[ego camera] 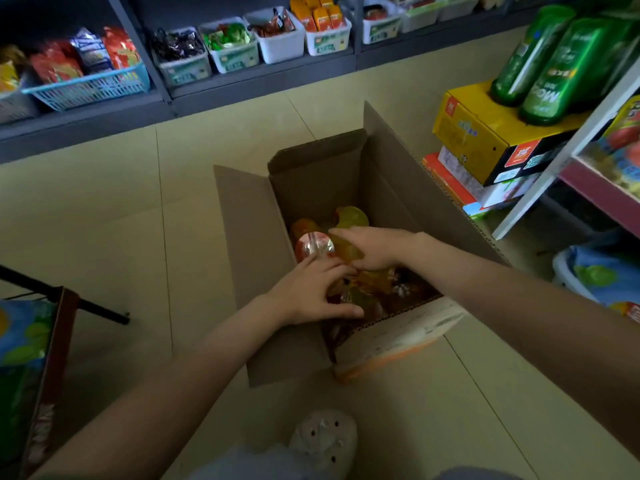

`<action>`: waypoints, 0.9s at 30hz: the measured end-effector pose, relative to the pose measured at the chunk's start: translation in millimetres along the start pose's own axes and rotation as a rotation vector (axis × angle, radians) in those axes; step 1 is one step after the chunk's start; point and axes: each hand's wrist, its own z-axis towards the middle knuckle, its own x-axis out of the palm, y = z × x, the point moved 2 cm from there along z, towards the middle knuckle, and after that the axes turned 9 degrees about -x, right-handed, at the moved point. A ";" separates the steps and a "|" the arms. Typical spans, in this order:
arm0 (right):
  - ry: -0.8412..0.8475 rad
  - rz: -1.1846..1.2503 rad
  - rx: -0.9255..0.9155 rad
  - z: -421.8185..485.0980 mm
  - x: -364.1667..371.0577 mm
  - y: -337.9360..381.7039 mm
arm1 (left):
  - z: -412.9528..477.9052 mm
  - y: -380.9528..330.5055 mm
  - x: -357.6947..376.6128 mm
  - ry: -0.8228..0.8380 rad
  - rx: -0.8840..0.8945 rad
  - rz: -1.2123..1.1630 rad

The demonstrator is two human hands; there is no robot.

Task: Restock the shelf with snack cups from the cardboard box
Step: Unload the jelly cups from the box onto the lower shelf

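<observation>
An open cardboard box (311,174) stands on the floor with its flaps spread. Several snack cups lie inside, among them a yellow-lidded one (351,218) at the back and a red-lidded one (313,245). Both hands reach into the box. My left hand (311,292) curls its fingers round cups near the box's front, its fingertips touching the red-lidded cup. My right hand (374,247) grips an orange cup (346,251) just behind it. The cups under the hands are partly hidden.
A dark shelf (242,81) along the far wall carries white bins and a blue basket (86,88) of snacks. Stacked cartons (485,140) and green bottles (554,64) stand at the right beside a shelf frame. A printed box (31,358) is at the left. My shoe (325,438) is near the box.
</observation>
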 end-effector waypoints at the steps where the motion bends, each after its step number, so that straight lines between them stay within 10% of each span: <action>1: -0.038 0.005 0.025 -6.6 4.2 -1.6 | 3.0 -0.2 3.8 0.027 -0.009 0.012; 10: -0.430 0.074 0.165 -71.2 70.4 -11.9 | 25.2 -8.6 23.6 0.169 -0.093 0.198; 17: 0.208 0.016 0.460 -56.0 91.9 -37.4 | 41.7 -5.7 41.3 0.187 -0.071 0.324; 27: 0.038 0.141 0.445 -30.3 99.1 -62.6 | 61.4 -18.9 60.0 0.239 -0.037 0.326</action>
